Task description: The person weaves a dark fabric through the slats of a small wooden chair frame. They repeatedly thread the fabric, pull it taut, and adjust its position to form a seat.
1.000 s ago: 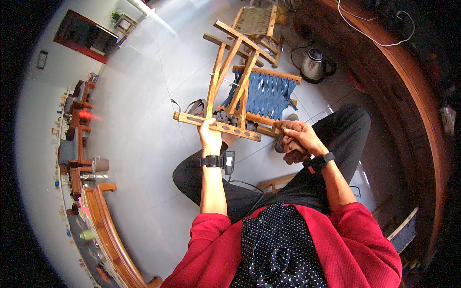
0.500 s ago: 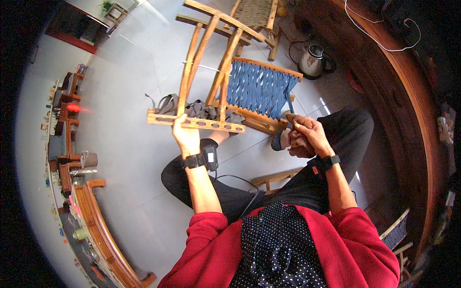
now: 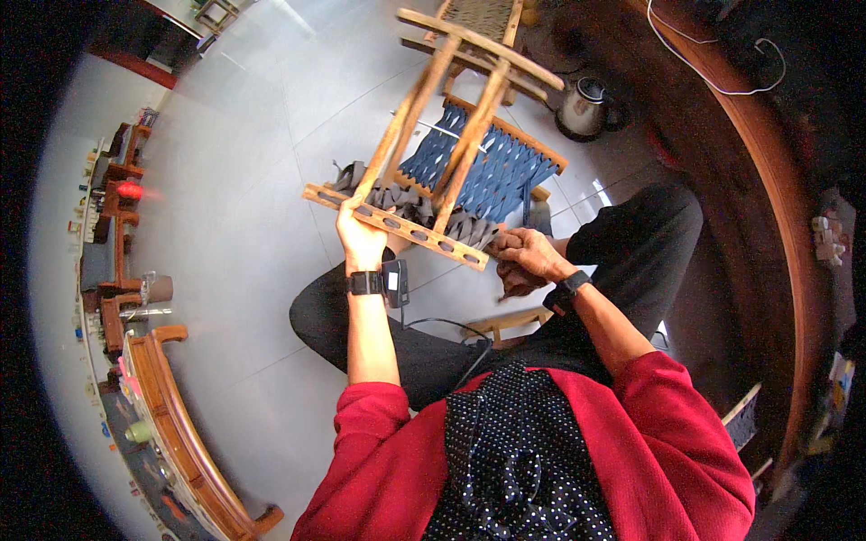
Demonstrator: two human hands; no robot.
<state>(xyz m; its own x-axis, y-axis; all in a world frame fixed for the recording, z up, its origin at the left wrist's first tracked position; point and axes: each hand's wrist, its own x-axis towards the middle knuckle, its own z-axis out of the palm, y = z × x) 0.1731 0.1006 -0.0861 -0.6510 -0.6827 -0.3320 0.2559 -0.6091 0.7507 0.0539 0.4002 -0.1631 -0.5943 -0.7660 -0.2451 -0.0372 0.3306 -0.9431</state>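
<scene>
My left hand (image 3: 359,236) is closed around the slotted rail of a wooden folding stool frame (image 3: 463,252). The frame is held up and tilted, its legs pointing away from me. Grey fabric strips (image 3: 406,204) bunch along the rail and pass through its slots. At the rail's right end, my right hand (image 3: 538,256) is closed on a bundled brown cloth (image 3: 519,281). The fingertips are close to the grey strips; whether they pinch one is hidden. Behind the frame stands a stool with a woven blue seat (image 3: 505,171).
A metal kettle (image 3: 580,110) stands on the floor at far right. Another woven stool (image 3: 480,20) is beyond the frame. Dark wooden furniture (image 3: 758,153) curves along the right, with a wooden bench (image 3: 194,424) at left. A low wooden stool (image 3: 507,321) shows between my legs.
The stool frame has swung to the right, its rail now slanting down toward my right hand. My right hand has moved left with the brown cloth, up to the rail's end.
</scene>
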